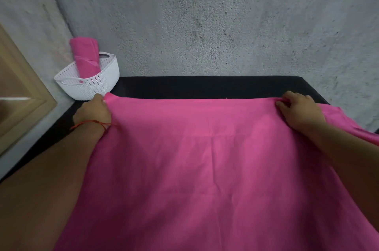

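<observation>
Pink cloth [205, 158] lies spread over the black table [205, 86], covering most of the top; a bare strip of table shows along the far edge; the cloth runs off the near edge toward the person and spills past the right edge.

Left hand [93, 112] pinches the cloth's far-left corner, fingers curled; right hand [297, 110] grips the cloth's far edge near its right end, fabric bunched under curled fingers.

That held edge runs left to right, roughly parallel to the table's far edge, fairly taut; one hand at each end, about equally far out.

Judgement: the next move turns on this edge, and both hands would need to travel together to keep it square.

White basket [90, 86] sits at the far-left corner, just beside the left hand, contact unclear; a pink roll [85, 58] stands in it.
</observation>
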{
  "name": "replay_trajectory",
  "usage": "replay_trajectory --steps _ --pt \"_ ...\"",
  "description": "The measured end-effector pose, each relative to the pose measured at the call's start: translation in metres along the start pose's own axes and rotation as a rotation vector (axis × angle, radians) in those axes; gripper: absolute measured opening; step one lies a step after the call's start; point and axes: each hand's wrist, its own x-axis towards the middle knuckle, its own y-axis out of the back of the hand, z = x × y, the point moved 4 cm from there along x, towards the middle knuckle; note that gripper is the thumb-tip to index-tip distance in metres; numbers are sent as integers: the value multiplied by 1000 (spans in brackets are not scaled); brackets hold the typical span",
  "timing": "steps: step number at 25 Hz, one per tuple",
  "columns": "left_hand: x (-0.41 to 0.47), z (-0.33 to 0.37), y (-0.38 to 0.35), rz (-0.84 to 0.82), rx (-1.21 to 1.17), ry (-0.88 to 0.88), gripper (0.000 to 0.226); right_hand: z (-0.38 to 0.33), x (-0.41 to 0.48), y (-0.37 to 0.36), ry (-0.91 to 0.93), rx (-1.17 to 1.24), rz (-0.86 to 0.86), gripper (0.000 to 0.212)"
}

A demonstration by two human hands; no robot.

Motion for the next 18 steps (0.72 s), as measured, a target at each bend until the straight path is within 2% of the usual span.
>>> replay_trajectory --steps 7,10,12,13,15,17,18 --pt "10 15 3 -142 211 -40 25 -3 2 -3 4 -91 11 26" --pt "-6 47 21 -54 374 -38 32 -4 2 -3 12 -119 21 27" --pt "-33 100 28 27 418 -223 36 -7 2 -3 12 -126 13 27" --pt "-56 137 25 -5 348 -367 37 -8 2 -4 9 -131 9 28" --pt "-117 212 11 -184 110 -564 45 -7 2 -5 6 -136 6 28" --pt "-166 270 -4 -388 -12 -592 60 -6 2 -4 0 -139 2 28" --pt "-181 287 -8 -432 -28 -565 67 -6 2 -3 0 -140 -1 28"
